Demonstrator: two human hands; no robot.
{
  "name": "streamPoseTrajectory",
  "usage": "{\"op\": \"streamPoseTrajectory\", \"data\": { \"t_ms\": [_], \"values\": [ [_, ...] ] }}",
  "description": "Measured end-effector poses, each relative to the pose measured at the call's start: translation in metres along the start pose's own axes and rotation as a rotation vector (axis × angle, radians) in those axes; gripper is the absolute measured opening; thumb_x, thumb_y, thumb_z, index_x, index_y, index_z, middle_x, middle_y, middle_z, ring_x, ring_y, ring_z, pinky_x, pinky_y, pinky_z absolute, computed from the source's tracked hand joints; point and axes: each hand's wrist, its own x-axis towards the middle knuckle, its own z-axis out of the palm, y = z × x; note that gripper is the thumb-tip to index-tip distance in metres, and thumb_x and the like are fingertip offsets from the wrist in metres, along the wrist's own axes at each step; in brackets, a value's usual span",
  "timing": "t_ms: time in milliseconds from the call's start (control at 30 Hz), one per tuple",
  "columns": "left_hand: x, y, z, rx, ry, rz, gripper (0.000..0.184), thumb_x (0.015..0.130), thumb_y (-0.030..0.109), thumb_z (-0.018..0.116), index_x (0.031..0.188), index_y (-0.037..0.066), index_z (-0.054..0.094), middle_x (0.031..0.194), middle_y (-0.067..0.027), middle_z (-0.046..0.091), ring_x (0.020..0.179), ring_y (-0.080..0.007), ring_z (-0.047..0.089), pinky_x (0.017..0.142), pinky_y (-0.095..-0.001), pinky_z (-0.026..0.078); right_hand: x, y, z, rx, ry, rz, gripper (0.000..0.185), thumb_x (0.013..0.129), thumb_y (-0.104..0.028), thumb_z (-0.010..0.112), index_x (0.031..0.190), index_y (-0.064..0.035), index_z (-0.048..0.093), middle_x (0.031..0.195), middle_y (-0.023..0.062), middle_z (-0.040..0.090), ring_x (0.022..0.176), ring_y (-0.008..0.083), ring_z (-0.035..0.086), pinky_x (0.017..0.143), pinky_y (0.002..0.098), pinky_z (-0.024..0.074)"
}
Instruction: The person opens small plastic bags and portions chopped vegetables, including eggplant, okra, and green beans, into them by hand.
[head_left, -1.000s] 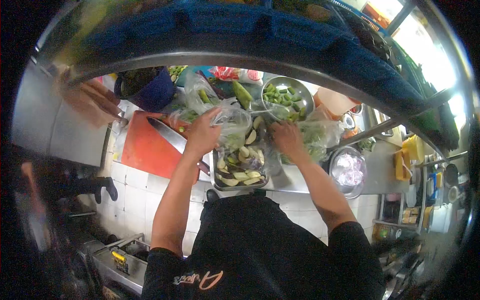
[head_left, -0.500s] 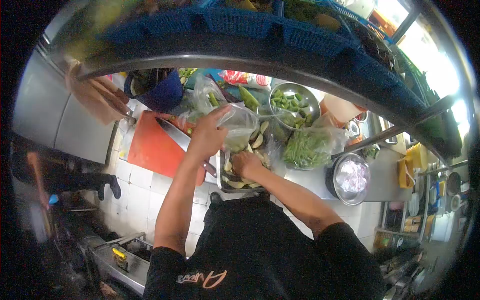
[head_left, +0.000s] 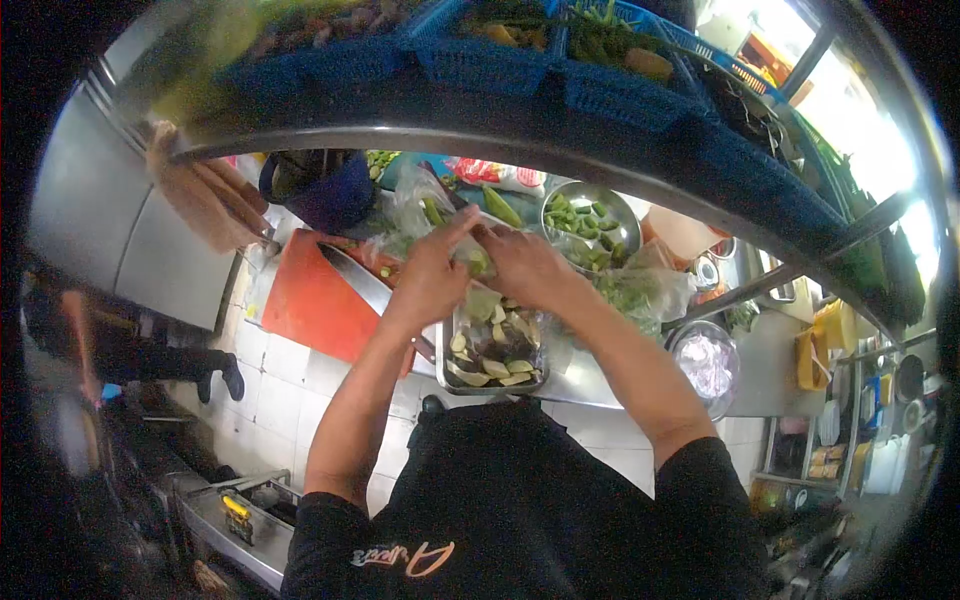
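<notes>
My left hand [head_left: 435, 272] is closed on a clear plastic bag [head_left: 478, 258], whose lower part hangs over the metal tray. Beside it my right hand [head_left: 520, 265] is at the bag's mouth, its fingertips near the left ones; what they grip is hidden. Cut eggplant pieces [head_left: 495, 350] lie in the metal tray [head_left: 442, 372] below both hands. Just left of the tray is a knife [head_left: 355, 280] on a red cutting board [head_left: 310, 295]. A steel bowl [head_left: 634, 222] of cut green vegetables stands behind my right hand.
Another bag of greens [head_left: 640, 290] lies right of the tray, near a bowl with a plastic-wrapped item [head_left: 705, 365]. Blue baskets [head_left: 485, 65] fill the shelf overhead. A dark blue container [head_left: 325, 190] stands at the back left. Another person's legs [head_left: 190, 368] show at the left.
My right hand went from the right-hand bag down into the eggplant tray, then up beside my left hand at the clear bag. The view has shifted slightly.
</notes>
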Motion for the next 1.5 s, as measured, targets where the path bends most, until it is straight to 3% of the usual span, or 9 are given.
{"op": "streamPoseTrajectory", "data": {
  "t_ms": [100, 267, 333, 500, 767, 867, 933, 1100, 1500],
  "values": [
    [0.002, -0.004, -0.004, -0.583, 0.12, -0.108, 0.06, 0.069, 0.01, 0.065, 0.126, 0.003, 0.047, 0.132, -0.0128, 0.045, 0.121, -0.0261, 0.043, 0.101, -0.0346, 0.033, -0.006, -0.027, -0.053, 0.002, -0.032, -0.033, 0.068, 0.071, -0.035, 0.068, 0.125, -0.0038, 0.042, 0.115, 0.0235, 0.053, 0.104, 0.0395, 0.053, 0.088, 0.0419, 0.0433],
    [-0.014, -0.021, 0.026, -0.078, 0.138, 0.131, 0.07, 0.058, 0.032, 0.08, 0.117, 0.004, 0.055, 0.122, -0.0104, 0.053, 0.114, -0.0237, 0.048, 0.099, -0.0337, 0.033, 0.005, -0.017, -0.08, 0.12, -0.026, -0.28, 0.077, 0.061, -0.041, 0.072, 0.122, -0.0021, 0.046, 0.11, 0.0241, 0.056, 0.103, 0.0358, 0.055, 0.089, 0.041, 0.0436],
    [-0.019, -0.008, 0.054, 0.216, -0.301, -0.196, 0.054, 0.067, 0.031, 0.076, 0.11, 0.003, 0.06, 0.113, -0.011, 0.059, 0.111, -0.0225, 0.051, 0.096, -0.0328, 0.036, 0.007, -0.032, -0.089, 0.056, -0.131, -0.264, 0.075, 0.062, -0.041, 0.072, 0.121, -0.0022, 0.047, 0.108, 0.0235, 0.057, 0.101, 0.0361, 0.056, 0.087, 0.0417, 0.0442],
    [-0.022, -0.027, 0.112, -0.545, 0.147, -0.263, 0.024, 0.085, 0.024, 0.057, 0.092, 0.001, 0.064, 0.094, -0.0099, 0.063, 0.093, -0.0193, 0.056, 0.082, -0.031, 0.04, 0.018, -0.022, -0.07, -0.088, -0.201, -0.188, 0.069, 0.064, -0.037, 0.071, 0.119, -0.0018, 0.048, 0.104, 0.0233, 0.059, 0.098, 0.0363, 0.057, 0.085, 0.0431, 0.0449],
    [-0.034, -0.014, 0.104, -1.208, 0.078, -0.518, 0.012, 0.084, 0.016, 0.055, 0.092, 0.007, 0.056, 0.087, -0.0034, 0.056, 0.081, -0.015, 0.055, 0.072, -0.0306, 0.044, -0.006, -0.027, -0.075, 0.012, -0.118, -0.201, 0.061, 0.069, -0.033, 0.068, 0.119, -0.0028, 0.05, 0.11, 0.0203, 0.058, 0.1, 0.0344, 0.056, 0.089, 0.0403, 0.0428],
    [-0.036, 0.038, 0.075, -1.195, 0.166, -0.9, 0.016, 0.084, 0.015, 0.054, 0.096, 0.004, 0.055, 0.086, -0.0047, 0.056, 0.082, -0.0175, 0.056, 0.072, -0.0327, 0.046, -0.015, -0.023, -0.071, -0.004, 0.2, -0.385, 0.057, 0.074, -0.028, 0.066, 0.122, -0.0044, 0.048, 0.111, 0.0181, 0.058, 0.095, 0.0307, 0.059, 0.087, 0.0382, 0.0448],
    [-0.044, -0.073, 0.114, -1.055, 0.162, -0.57, 0.018, 0.085, 0.015, 0.052, 0.097, 0.002, 0.056, 0.089, -0.0085, 0.058, 0.083, -0.0213, 0.057, 0.073, -0.0334, 0.045, -0.028, -0.036, -0.092, 0.095, 0.159, -0.253, 0.049, 0.076, -0.023, 0.063, 0.121, -0.0049, 0.051, 0.111, 0.0168, 0.059, 0.093, 0.028, 0.06, 0.084, 0.0364, 0.0462],
    [-0.055, -0.037, 0.082, -0.262, 0.353, -0.273, 0.026, 0.088, 0.018, 0.046, 0.099, -0.002, 0.06, 0.098, -0.0227, 0.06, 0.09, -0.0289, 0.059, 0.075, -0.0356, 0.042, -0.067, 0.0, -0.098, 0.173, 0.232, 0.149, 0.034, 0.08, -0.019, 0.06, 0.111, -0.0042, 0.059, 0.107, 0.0142, 0.062, 0.09, 0.0253, 0.061, 0.08, 0.0339, 0.0477],
    [-0.055, -0.034, 0.044, -0.193, 0.318, -0.161, 0.027, 0.082, 0.026, 0.064, 0.092, 0.002, 0.06, 0.07, -0.0031, 0.058, 0.065, -0.0096, 0.053, 0.059, -0.0247, 0.042, -0.083, 0.18, 0.022, -0.341, 0.173, 0.142, 0.016, 0.075, -0.014, 0.054, 0.083, -0.0036, 0.063, 0.083, 0.0161, 0.064, 0.077, 0.0325, 0.064, 0.065, 0.0422, 0.0522]
  ]
}}
